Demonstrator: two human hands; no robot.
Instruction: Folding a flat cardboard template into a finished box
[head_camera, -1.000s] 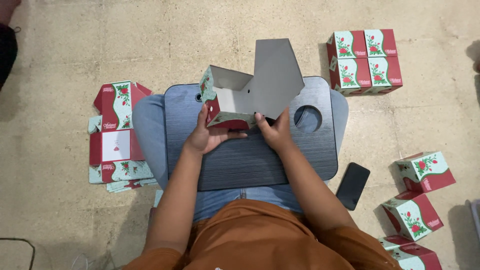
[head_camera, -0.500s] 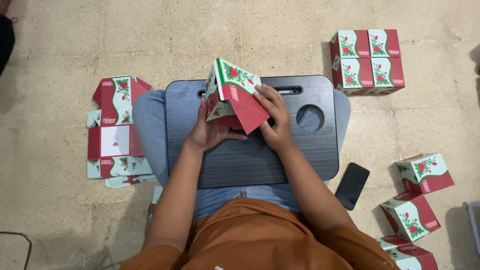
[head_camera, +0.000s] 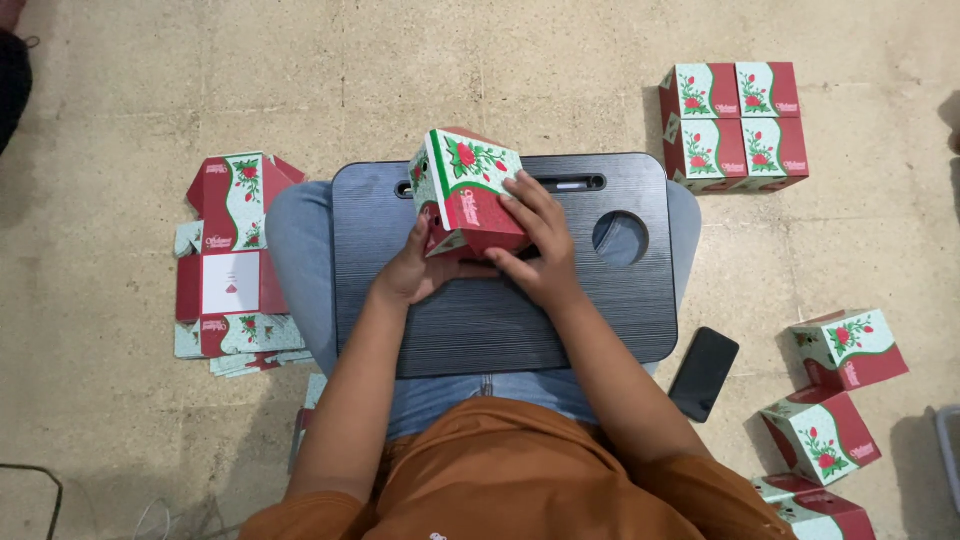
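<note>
Over a black lap tray (head_camera: 600, 310), both hands (head_camera: 480, 265) clasp a tilted red-and-green rose-printed box (head_camera: 468, 190).

We hold a red-and-green carton (head_camera: 468, 194) over the black lap desk (head_camera: 500, 320), left hand (head_camera: 415, 270) underneath, right hand (head_camera: 540, 250) gripping its side.

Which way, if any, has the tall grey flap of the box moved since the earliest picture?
Yes. It has folded down and shut: the box no longer rises past the lap desk's far edge and shows only printed sides, held by both hands.
</note>
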